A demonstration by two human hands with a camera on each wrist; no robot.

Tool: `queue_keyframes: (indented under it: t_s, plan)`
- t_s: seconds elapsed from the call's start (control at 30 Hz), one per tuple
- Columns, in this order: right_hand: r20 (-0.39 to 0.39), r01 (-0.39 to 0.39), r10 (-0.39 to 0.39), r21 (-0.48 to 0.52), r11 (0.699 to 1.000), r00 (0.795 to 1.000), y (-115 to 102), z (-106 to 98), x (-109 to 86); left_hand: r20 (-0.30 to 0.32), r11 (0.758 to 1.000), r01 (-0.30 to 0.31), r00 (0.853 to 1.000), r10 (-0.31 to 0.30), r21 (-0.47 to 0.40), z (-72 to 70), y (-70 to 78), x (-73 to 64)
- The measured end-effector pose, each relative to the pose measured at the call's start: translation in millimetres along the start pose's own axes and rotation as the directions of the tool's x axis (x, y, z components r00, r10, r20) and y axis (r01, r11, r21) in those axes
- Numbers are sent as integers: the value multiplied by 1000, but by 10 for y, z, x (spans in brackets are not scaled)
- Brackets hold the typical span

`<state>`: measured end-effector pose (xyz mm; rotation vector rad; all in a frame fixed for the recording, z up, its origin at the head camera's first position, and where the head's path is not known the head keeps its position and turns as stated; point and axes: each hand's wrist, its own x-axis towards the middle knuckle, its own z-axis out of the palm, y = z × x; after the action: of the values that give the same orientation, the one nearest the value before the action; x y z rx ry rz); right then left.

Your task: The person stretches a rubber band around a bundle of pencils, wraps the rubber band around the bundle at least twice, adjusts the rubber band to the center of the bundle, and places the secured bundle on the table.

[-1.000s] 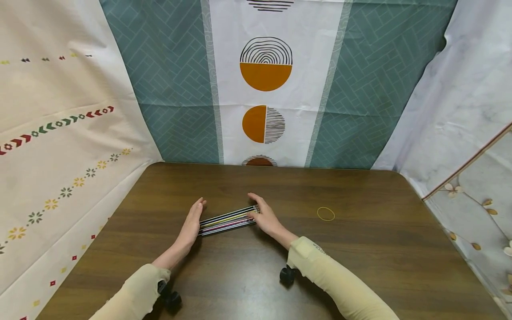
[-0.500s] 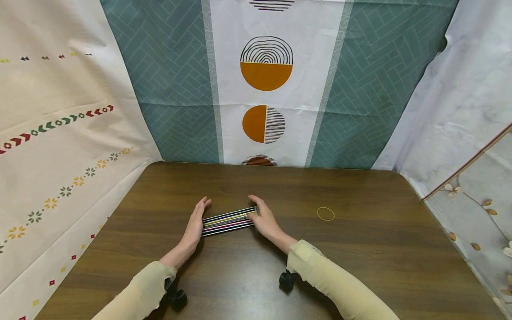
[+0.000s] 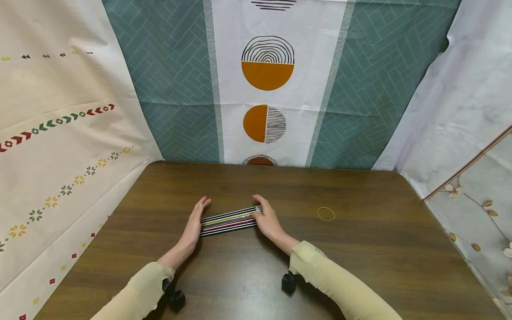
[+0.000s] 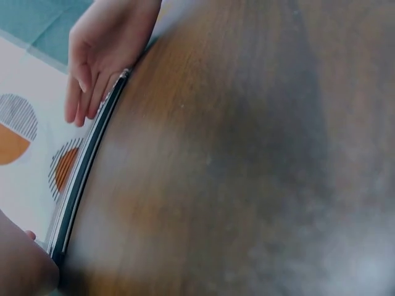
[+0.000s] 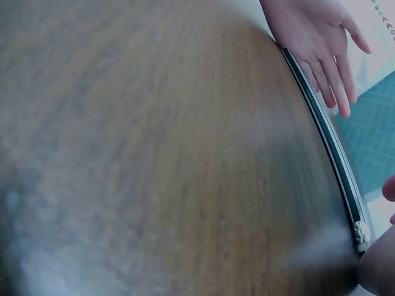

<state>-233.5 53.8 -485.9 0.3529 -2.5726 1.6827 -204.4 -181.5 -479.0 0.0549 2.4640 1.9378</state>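
Observation:
Several striped pencils (image 3: 229,221), black and white with a yellow and a red one among them, lie side by side on the table. My left hand (image 3: 193,226) stands on edge against their left ends, its fingers straight, as the right wrist view also shows (image 5: 321,52). At the other end, where metal ferrules show, the palm of my right hand (image 3: 270,222) faces inward. Its thumb reaches over the pencil ends, and its fingers look extended in the left wrist view. From the side, the pencils (image 4: 89,160) make a low, flat row between both palms.
A thin yellow rubber band (image 3: 326,214) lies on the brown wooden table (image 3: 360,266), right of the right hand. Patterned cloths (image 3: 172,89) hang behind the table and at both sides.
The pencils have shifted slightly between the palms and sit in a more even row. Both hands have moved only a little, the right one most recently to the right.

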Motion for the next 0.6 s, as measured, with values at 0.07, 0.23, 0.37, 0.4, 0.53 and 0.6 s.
queue_keyframes:
  t_s: [0.07, 0.23, 0.37, 0.4, 0.53, 0.6]
  plan:
    - [35, 2, -2, 5, 1000, 999, -2, 1, -11, 6, 1000, 0, 1000, 0, 7, 15, 9, 0]
    - [81, 18, -17, -11, 1000, 997, -14, 10, -37, 30, 1000, 3, 1000, -3, 2, 45, 16, 15]
    - [96, 27, -24, -35, 999, 995, -17, -5, -40, 56, 1000, 10, 998, -10, 4, 37, 1, 32]
    - [101, 34, -30, -45, 998, 994, -13, -12, -40, 67, 1000, 5, 998, -6, 12, 31, -3, 40]
    - [123, 65, -52, -102, 993, 991, 16, -53, -40, 85, 995, 2, 996, -11, 104, -4, -25, 46]
    - [138, 82, -61, -154, 985, 989, 30, -81, -41, 77, 986, -10, 997, -3, 165, -22, -34, 38]
